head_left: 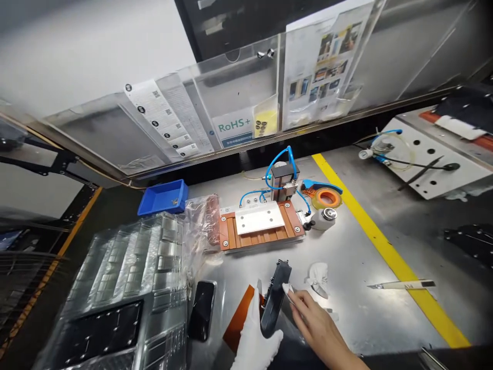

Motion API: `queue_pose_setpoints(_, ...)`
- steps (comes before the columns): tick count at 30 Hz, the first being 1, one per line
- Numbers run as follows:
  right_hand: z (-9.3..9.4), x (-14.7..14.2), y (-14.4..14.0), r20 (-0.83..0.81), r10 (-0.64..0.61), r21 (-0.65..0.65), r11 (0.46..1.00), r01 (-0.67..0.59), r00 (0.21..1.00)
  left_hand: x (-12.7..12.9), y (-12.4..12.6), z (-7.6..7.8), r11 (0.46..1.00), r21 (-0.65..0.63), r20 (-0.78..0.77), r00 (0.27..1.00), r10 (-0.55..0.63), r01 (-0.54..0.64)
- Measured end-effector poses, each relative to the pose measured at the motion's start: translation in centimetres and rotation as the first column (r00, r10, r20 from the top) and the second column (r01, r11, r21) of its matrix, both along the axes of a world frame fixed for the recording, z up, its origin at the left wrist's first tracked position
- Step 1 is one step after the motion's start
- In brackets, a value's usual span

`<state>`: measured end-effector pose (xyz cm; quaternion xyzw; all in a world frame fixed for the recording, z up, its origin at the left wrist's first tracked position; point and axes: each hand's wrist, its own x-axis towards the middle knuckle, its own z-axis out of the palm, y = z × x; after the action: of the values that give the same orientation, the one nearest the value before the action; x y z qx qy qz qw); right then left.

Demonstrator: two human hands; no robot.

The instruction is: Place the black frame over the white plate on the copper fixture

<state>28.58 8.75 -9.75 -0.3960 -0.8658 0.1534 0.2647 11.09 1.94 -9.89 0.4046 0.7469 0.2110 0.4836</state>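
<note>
My left hand (pixel 254 334), in a white glove, grips a dark rectangular part (pixel 274 297) held on edge over the steel bench. My bare right hand (pixel 313 321) pinches a small white wipe (pixel 287 289) against the part's upper right side. Under the part lies an orange sheet (pixel 238 324). A crumpled white cloth (pixel 318 277) rests just right of my hands.
An orange fixture with a white plate (pixel 260 224) and blue air hoses stands behind. Beside it are a tape roll (pixel 327 197) and a small white bottle (pixel 325 218). A black phone (pixel 202 309) and clear part trays (pixel 131 277) lie left. A blade tool (pixel 401 284) crosses the yellow line.
</note>
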Motion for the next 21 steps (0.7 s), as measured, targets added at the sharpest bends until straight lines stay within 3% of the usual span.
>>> queue_pose_setpoints(4, 0.0, -0.4, 0.3, 0.065, 0.068, 0.057, 0.996, -0.071, 0.996, -0.1, -0.8, -2.4, 1.000, -0.013, -0.015, 1.000, 0.014, -0.014)
queue_pose_setpoints(7, -0.2, -0.3, -0.1, 0.104, 0.102, 0.094, 0.989, -0.112, 0.989, 0.0, -1.0, -3.2, 0.999, 0.006, -0.001, 1.000, 0.031, -0.031)
queue_pose_setpoints(12, -1.0, 0.2, 1.2, 0.132, 0.052, 0.147, 0.987, -0.071, 0.990, 0.0, -0.6, -2.7, 0.995, -0.090, -0.026, 0.999, 0.032, -0.034)
queue_pose_setpoints(17, -1.8, 0.8, 3.9, 0.163, -0.024, 0.141, 0.990, 0.001, 0.986, 0.0, -0.4, -2.0, 0.996, -0.080, 0.016, 0.999, 0.035, -0.034)
queue_pose_setpoints(21, -2.6, 1.2, 5.2, 0.129, -0.081, 0.075, 0.995, 0.072, 0.988, -0.2, 0.1, -0.2, 0.993, -0.115, 0.056, 0.998, 0.026, -0.019)
